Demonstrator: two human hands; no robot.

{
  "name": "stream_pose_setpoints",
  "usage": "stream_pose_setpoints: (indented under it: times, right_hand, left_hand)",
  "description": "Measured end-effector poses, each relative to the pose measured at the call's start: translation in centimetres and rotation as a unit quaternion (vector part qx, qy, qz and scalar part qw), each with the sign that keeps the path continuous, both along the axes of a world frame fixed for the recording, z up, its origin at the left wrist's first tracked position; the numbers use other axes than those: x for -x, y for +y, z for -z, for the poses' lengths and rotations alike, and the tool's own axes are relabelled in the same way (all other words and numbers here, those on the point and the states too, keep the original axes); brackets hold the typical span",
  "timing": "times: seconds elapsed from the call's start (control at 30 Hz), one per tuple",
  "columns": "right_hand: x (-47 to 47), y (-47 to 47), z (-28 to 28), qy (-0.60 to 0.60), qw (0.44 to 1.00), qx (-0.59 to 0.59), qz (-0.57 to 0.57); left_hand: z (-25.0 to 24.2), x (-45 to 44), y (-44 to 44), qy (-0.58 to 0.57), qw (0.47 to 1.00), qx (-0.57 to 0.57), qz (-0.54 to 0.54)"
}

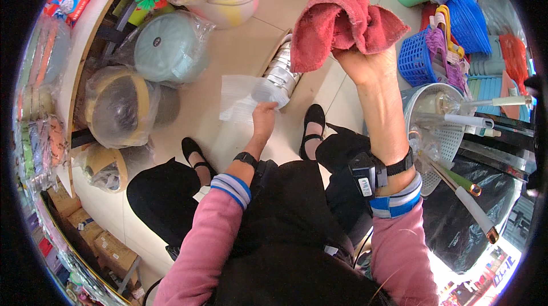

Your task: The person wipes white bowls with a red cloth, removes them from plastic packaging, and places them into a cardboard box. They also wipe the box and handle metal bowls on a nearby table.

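My right hand (364, 64) is raised in the upper right and holds a crumpled red cloth (319, 27), which hides most of the fingers. Lower and to the left, my left hand (264, 119) pinches the edge of a translucent plastic bag or sheet (237, 96). That plastic spreads flat above the floor to the left of the fingers. Just beyond it lies an open long cardboard box (272, 51) with a row of silvery, wrapped round items (282, 68) inside. The cloth overhangs the box's right side.
Bagged basins (165, 47) and a yellow-rimmed container (117, 107) line the left shelf. A pale bucket (235, 6) stands at the top. Blue plastic baskets (415, 57) and a perforated bin (445, 143) with protruding poles are on the right. My feet are on the tiled floor (239, 53).
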State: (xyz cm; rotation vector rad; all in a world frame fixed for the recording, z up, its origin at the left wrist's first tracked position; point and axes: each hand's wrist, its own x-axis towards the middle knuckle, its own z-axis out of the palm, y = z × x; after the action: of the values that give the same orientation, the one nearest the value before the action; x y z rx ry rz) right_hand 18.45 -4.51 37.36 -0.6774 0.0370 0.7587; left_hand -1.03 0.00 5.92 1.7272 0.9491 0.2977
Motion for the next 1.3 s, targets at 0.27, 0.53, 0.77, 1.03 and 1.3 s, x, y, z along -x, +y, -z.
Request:
stream_pose_setpoints:
  times: [0.27,0.53,0.77,1.03,1.3]
  right_hand:
    - [-1.0,-0.3,0.5,0.010,0.999,0.047,0.018]
    - [-0.9,-0.8,0.8,0.013,0.999,0.046,0.006]
    - [-2.3,-2.3,2.5,0.053,0.987,-0.104,-0.108]
    - [-2.8,-3.2,4.3,0.077,0.975,-0.154,-0.138]
    - [-1.2,-1.6,2.8,-0.004,0.996,0.085,-0.024]
  left_hand:
    - [1.8,-1.8,-0.5,0.025,0.978,-0.149,0.142]
    - [4.1,-3.1,1.3,0.172,0.862,-0.248,0.406]
    - [5.6,-4.8,2.5,0.200,0.789,-0.271,0.514]
    - [7.5,-5.7,5.2,0.158,0.734,-0.258,0.609]
    - [4.4,-4.3,3.7,0.166,0.822,-0.256,0.481]
